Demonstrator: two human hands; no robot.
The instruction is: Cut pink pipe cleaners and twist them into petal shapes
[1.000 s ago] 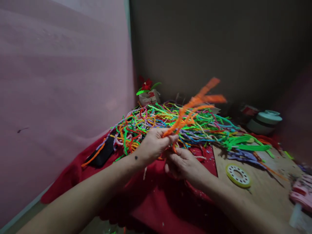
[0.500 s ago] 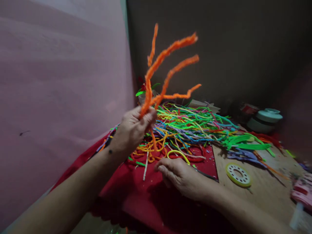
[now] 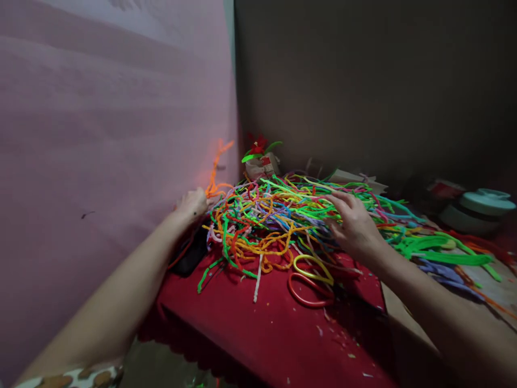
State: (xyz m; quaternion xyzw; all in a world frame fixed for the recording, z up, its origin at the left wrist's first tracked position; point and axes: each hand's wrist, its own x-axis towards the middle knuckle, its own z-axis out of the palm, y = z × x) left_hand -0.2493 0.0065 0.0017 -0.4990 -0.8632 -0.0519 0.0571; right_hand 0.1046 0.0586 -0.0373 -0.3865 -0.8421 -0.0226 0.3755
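Note:
My left hand (image 3: 193,205) is at the left end of the pile, close to the pink wall. Its fingers are closed around orange pipe cleaners (image 3: 215,175), whose bent tips rise above the hand; the fingertips are partly hidden. Across the heap of tangled, many-coloured pipe cleaners (image 3: 266,215), my right hand (image 3: 353,223) reaches in from the right. Its fingers are spread over the strands, and I see nothing held in them. In front of the pile lie scissors (image 3: 313,305) with one red and one yellow handle loop, their blades in shadow.
A red cloth (image 3: 258,334) with small scraps covers the table. Behind the heap stands a red flower with green leaves (image 3: 257,146) in a pale container. A pale green lidded jar (image 3: 484,207) is at the right. The pink wall (image 3: 121,151) borders the left side.
My left hand has carried the orange pipe cleaners down and left, beside the wall. My right hand has moved from the front of the table up and right, onto the pile, opening its fingers.

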